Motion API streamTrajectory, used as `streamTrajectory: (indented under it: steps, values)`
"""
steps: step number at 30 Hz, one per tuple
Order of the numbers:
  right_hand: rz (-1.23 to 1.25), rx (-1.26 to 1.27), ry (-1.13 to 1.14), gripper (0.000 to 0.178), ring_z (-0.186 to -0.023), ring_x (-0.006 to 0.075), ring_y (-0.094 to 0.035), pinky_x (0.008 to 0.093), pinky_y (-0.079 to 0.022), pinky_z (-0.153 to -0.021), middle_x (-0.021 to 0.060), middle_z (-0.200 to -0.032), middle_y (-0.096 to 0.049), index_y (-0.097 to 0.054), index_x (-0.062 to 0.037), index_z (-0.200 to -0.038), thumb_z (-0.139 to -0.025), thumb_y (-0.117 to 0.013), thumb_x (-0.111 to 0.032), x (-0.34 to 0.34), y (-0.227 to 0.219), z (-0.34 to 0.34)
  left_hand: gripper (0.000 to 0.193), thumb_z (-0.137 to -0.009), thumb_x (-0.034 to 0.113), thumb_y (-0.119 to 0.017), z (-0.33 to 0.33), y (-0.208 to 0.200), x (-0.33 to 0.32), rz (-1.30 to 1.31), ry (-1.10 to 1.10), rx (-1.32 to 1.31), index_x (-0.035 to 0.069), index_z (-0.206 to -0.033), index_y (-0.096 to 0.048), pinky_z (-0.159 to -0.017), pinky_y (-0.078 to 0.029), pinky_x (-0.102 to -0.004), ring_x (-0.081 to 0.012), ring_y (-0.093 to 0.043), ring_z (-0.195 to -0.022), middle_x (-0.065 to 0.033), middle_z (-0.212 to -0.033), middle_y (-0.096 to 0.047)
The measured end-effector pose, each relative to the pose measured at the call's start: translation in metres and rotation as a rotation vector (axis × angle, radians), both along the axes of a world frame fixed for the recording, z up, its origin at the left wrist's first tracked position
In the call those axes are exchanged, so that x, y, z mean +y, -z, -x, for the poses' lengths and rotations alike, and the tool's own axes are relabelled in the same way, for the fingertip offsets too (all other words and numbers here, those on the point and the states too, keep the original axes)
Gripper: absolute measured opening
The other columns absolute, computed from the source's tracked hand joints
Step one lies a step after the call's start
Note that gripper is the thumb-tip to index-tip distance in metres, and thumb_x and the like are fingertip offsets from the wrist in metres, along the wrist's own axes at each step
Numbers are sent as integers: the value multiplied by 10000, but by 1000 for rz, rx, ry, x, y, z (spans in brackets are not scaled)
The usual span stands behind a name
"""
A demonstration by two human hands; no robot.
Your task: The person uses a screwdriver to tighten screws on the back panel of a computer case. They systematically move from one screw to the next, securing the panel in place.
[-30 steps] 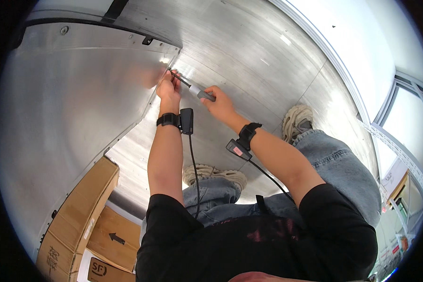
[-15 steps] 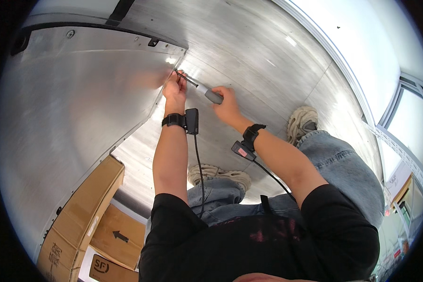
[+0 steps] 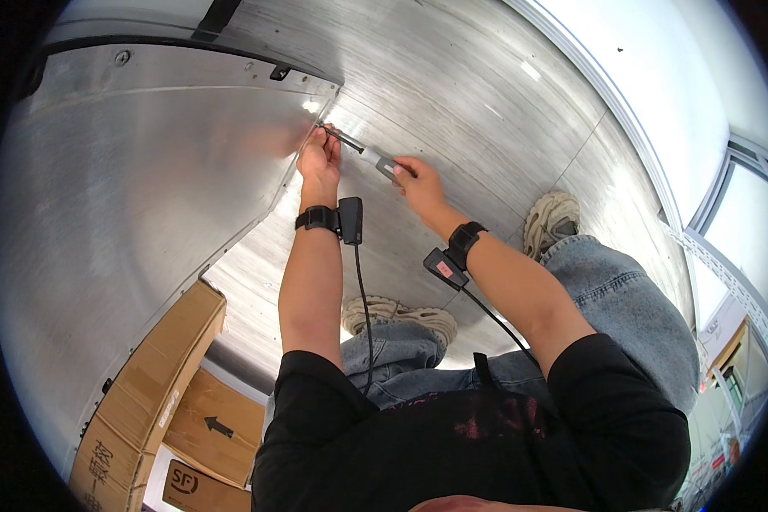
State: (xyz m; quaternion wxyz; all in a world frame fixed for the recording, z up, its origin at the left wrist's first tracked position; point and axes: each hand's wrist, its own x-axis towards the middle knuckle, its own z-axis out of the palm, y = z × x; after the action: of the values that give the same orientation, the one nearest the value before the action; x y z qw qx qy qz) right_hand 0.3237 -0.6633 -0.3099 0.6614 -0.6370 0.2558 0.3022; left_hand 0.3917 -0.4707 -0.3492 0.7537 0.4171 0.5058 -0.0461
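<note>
My right hand (image 3: 421, 189) grips the grey handle of a screwdriver (image 3: 375, 160), thumb and fingers around its end. Its dark shaft slants up and left to the edge of a large metal panel (image 3: 171, 171). Beside the shaft's tip, my left hand (image 3: 318, 160) has its fingers curled together against that edge, close to the panel's far corner. What lies between those fingertips, a small screw or just the tip, is hidden. A black wristband with a cabled box sits on each wrist.
Cardboard boxes (image 3: 149, 375) stand at the lower left, along the panel's near end. Light wood-grain flooring (image 3: 452, 94) spreads beyond my hands. A white wall or cabinet (image 3: 657, 77) rises on the right, with shelving (image 3: 730, 384) nearer me. My shoes (image 3: 553, 224) rest on the floor.
My right hand has rolled around the screwdriver handle, its fingers now over the top, and the handle has shifted slightly. My left hand stays at the panel edge.
</note>
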Motion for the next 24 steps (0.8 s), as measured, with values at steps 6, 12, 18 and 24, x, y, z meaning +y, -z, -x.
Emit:
streamTrajectory:
  steps: [6,12,18,24]
  values:
    - [1,159,30,227,-691,133,-575,291,-467,-580,83,-924,-552,-475,-26,-1102,-939,-504,-182,4,-13,-5,95,-912,106,-531,0,-4,-4,4,-16,3,101,-946,-620,-551,-465,-190,-76,-607,-673,4,-814,-658]
    - [-103,47,207,265,-642,146,-563,299,-469,-557,117,-924,-551,-444,-10,-1107,-948,-469,-220,12,-6,14,125,-932,132,-507,-3,-4,-11,-69,-21,41,112,-897,-626,-547,-444,-177,-57,-572,-668,18,-809,-640]
    - [-161,256,152,291,-577,147,-532,293,-478,-543,121,-867,-550,-424,-12,-1112,-947,-474,-247,-2,-14,-1,103,-894,83,-563,-2,-3,-8,-29,12,4,107,-983,-608,-567,-427,-182,-50,-553,-635,19,-795,-646]
    - [-5,72,177,322,-541,136,-515,297,-489,-528,124,-851,-540,-416,-8,-1077,-946,-472,-297,11,-5,9,152,-880,78,-584,-3,0,-8,-45,-11,16,96,-1030,-588,-574,-428,-184,-51,-565,-649,14,-818,-654]
